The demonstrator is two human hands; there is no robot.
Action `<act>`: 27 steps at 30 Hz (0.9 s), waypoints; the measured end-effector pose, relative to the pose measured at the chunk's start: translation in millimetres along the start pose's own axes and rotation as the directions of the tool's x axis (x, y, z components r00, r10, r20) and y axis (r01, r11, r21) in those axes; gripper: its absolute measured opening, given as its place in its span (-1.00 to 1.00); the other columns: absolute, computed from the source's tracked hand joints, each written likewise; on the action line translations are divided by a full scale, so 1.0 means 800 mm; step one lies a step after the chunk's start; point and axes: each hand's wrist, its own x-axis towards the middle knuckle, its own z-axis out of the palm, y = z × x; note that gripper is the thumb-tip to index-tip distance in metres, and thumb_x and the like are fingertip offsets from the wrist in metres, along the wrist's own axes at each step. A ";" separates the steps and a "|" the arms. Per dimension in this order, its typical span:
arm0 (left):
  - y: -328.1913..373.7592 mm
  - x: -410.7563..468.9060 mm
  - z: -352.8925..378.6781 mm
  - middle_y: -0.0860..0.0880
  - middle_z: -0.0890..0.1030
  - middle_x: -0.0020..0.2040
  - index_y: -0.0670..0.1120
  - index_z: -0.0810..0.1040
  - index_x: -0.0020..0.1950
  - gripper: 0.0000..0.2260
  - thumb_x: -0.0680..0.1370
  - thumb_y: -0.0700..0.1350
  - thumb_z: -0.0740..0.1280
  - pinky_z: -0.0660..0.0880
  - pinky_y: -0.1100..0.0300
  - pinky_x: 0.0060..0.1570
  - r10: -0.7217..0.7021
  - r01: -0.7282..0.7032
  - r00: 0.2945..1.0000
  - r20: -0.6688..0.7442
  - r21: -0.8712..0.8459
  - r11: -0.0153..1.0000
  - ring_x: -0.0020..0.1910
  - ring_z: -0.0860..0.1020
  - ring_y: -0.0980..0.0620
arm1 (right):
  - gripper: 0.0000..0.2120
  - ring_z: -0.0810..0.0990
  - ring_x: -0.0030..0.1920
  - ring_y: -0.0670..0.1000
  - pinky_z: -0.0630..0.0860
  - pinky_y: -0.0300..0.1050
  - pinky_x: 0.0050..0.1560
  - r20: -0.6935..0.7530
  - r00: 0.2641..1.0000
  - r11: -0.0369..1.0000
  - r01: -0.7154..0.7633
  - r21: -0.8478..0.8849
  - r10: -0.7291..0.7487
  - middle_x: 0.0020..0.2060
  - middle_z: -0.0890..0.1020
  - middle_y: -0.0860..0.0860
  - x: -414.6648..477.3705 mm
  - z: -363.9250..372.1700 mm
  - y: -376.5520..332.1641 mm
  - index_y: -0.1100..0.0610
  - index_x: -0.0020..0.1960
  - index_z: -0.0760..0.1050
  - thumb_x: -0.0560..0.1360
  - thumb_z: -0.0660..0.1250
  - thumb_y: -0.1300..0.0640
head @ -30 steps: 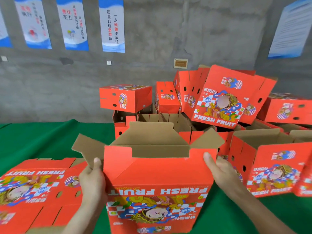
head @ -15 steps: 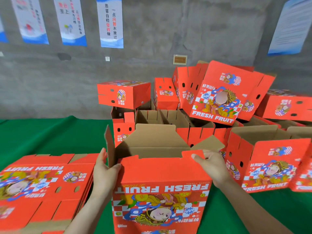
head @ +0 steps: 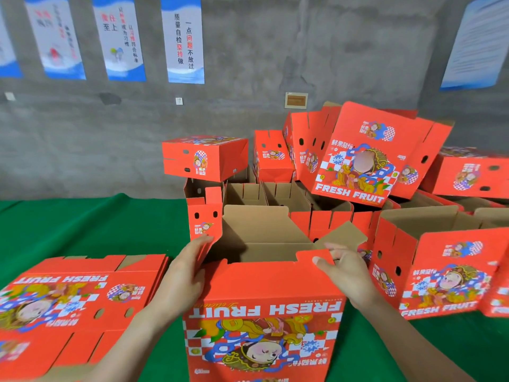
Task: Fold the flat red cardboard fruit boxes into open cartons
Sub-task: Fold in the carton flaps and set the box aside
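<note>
A red fruit box (head: 261, 307) stands opened up in front of me, print upside down, brown inside showing. My left hand (head: 183, 274) lies flat with straight fingers against its left end flap, which stands upright. My right hand (head: 344, 271) pinches the raised red tab at the near wall's top right corner. The right end flap (head: 343, 235) slants outward behind that hand. A stack of flat red boxes (head: 71, 307) lies at my left.
Folded open cartons (head: 438, 268) crowd the right side and back of the green table (head: 91, 227). More red boxes (head: 355, 155) are piled against the grey wall with posters.
The left end flap swung from slanting outward to upright under my left hand. My right hand moved from the box's right edge up to the tab on the near wall.
</note>
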 end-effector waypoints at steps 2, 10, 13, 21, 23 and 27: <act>0.006 0.001 -0.001 0.07 0.37 0.38 -0.02 0.29 0.46 -0.26 0.34 -0.51 0.24 0.11 0.44 0.34 0.033 -0.033 0.999 0.022 -0.002 0.999 0.39 0.30 0.13 | -0.56 0.31 0.41 0.00 0.28 -0.10 0.31 0.070 0.997 0.983 0.045 -0.180 -0.033 0.45 0.30 0.01 0.001 -0.003 0.000 0.19 0.33 0.45 0.50 0.40 0.10; 0.003 0.026 0.002 0.10 0.06 0.51 0.27 0.50 0.23 -0.73 0.53 0.11 0.32 -0.13 -0.15 0.48 -0.113 -0.010 0.941 0.318 0.361 0.932 0.54 -0.08 -0.01 | -0.51 0.22 0.46 -0.03 0.19 -0.16 0.35 0.085 0.987 0.933 0.158 -0.322 -0.138 0.51 0.17 -0.06 -0.007 -0.004 0.009 0.00 0.40 0.39 0.49 0.38 0.07; 0.001 0.040 0.015 0.04 0.01 0.51 0.25 0.43 0.34 -0.66 0.56 0.13 0.27 -0.10 -0.07 0.49 -0.121 0.034 0.955 0.271 0.306 0.951 0.53 -0.04 -0.04 | -0.46 -0.04 0.54 0.01 0.00 -0.05 0.47 0.063 0.970 0.907 0.243 -0.344 -0.236 0.54 0.02 -0.07 -0.009 -0.006 0.014 -0.03 0.44 0.33 0.50 0.38 0.10; 0.000 0.065 0.023 0.07 -0.05 0.55 0.29 0.12 0.50 -0.53 0.58 0.30 -0.07 0.00 -0.13 0.45 -0.308 0.144 0.886 0.345 0.428 0.892 0.50 -0.06 -0.09 | -0.43 0.02 0.49 -0.29 0.02 -0.22 0.48 0.243 0.790 0.756 0.612 -0.234 -0.564 0.42 0.17 -0.40 -0.015 -0.007 0.007 -0.15 0.38 0.30 0.52 0.31 0.34; -0.001 0.064 0.024 0.06 0.03 0.53 0.30 0.20 0.47 -0.58 0.61 0.25 -0.07 -0.01 -0.11 0.46 -0.301 0.168 0.900 0.316 0.387 0.907 0.49 0.00 -0.07 | -0.58 0.27 0.38 -0.33 0.31 -0.18 0.38 0.219 0.787 0.766 0.614 -0.190 -0.576 0.25 0.35 -0.40 -0.014 -0.005 0.008 -0.15 0.18 0.36 0.52 0.32 0.30; -0.003 0.061 0.017 -0.06 0.30 0.31 0.05 0.42 0.37 -0.61 0.55 -0.19 0.29 0.25 0.12 0.37 -0.116 0.055 0.954 0.276 0.218 0.974 0.30 0.34 -0.07 | -0.59 0.53 0.07 -0.22 0.47 -0.25 0.05 0.156 0.814 0.808 0.578 -0.117 -0.560 0.00 0.41 -0.29 -0.015 -0.003 0.009 -0.23 -0.06 0.26 0.51 0.35 0.26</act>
